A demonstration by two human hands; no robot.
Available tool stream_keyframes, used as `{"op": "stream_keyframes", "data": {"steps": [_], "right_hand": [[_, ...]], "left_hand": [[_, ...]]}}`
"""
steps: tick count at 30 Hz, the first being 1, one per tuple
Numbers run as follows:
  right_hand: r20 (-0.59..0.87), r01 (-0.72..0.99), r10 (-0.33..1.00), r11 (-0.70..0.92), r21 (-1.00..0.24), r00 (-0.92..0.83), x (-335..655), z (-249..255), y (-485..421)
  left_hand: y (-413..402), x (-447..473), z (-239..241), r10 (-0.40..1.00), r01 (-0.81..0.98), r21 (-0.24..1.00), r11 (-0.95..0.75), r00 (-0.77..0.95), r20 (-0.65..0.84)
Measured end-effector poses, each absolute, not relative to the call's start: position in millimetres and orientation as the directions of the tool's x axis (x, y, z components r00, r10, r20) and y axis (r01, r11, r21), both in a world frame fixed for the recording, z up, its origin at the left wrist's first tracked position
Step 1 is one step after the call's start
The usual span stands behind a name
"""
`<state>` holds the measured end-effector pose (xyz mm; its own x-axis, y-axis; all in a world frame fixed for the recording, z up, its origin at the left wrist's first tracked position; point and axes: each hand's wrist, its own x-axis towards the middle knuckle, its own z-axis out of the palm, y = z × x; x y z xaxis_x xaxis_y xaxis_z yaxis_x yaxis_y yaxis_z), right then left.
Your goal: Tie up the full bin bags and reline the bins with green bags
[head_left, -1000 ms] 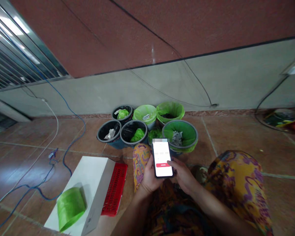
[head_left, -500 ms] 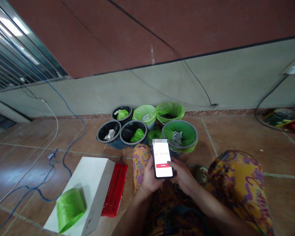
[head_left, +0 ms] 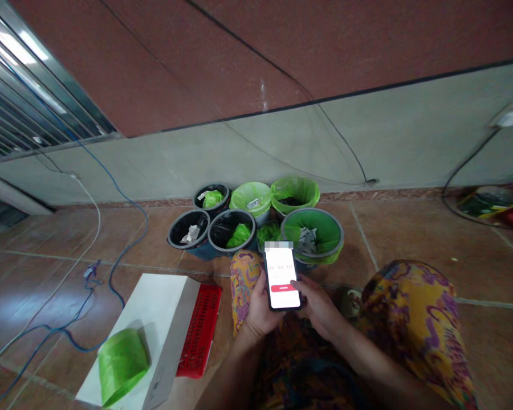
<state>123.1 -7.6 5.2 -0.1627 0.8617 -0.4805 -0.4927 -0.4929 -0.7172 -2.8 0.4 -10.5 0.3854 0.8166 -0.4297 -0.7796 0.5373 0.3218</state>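
A smartphone (head_left: pixel 283 278) with a lit white screen, timer digits and a red button is held upright before my knees. My left hand (head_left: pixel 263 307) wraps its lower left side. From the right, my right hand (head_left: pixel 318 302) grips the phone's edge, its thumb resting on the red button; its other fingers are partly hidden. Just beyond the phone stand several lined bins, among them a green-lined bin (head_left: pixel 314 233) with grey scraps and a black-lined bin (head_left: pixel 233 230) holding a crumpled green bag.
On the floor to my left lies a white box (head_left: pixel 154 313) with a green bag roll (head_left: pixel 123 364) on top. A red plastic basket (head_left: pixel 200 330) sits against it. Blue cable (head_left: pixel 115 273) loops across the tiles. Behind the bins rises a wall (head_left: pixel 175 162).
The digits on the phone's screen have gone from all zeros to ending in 01. Both hands and the bins stay where they were.
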Motion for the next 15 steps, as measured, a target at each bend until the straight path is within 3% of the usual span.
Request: {"op": "stream_keyframes", "data": {"steps": [15], "right_hand": [[-0.463, -0.47, 0.87, -0.485, -0.738, -0.171, 123.1, 1.8, -7.3]], "left_hand": [[-0.4, -1.5, -6.4, 0.816, -0.777, 0.319, 0.542, 0.397, -0.419]]}}
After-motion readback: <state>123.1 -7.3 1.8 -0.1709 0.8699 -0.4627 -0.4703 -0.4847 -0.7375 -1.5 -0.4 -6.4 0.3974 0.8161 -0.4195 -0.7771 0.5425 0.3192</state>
